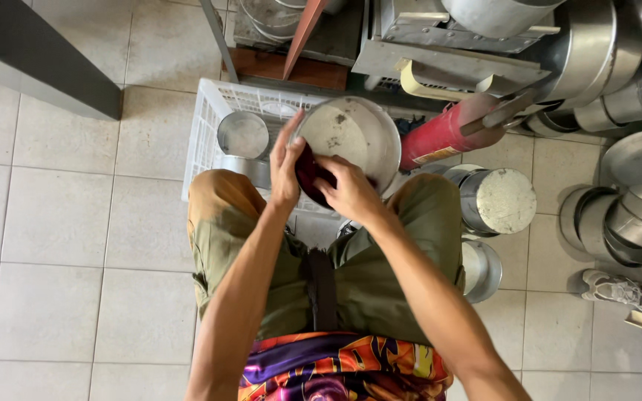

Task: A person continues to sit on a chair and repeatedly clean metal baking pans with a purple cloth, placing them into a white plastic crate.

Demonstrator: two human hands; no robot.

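I sit over a white plastic crate (203, 126) on the tiled floor. My left hand (285, 165) holds the rim of a round metal baking tin (358, 137), tilted with its floury inside facing me. My right hand (348, 189) presses a dark red cloth (308, 172) against the tin's lower edge. Both hands are close together above my knees.
A smaller metal tin (243, 135) lies inside the crate. More round tins (497, 199) stand at my right, with stacked ones (626, 223) further right. A red cylinder (443, 135) lies behind the tin. A shoe (618, 289) is at the right edge; metal shelving is above.
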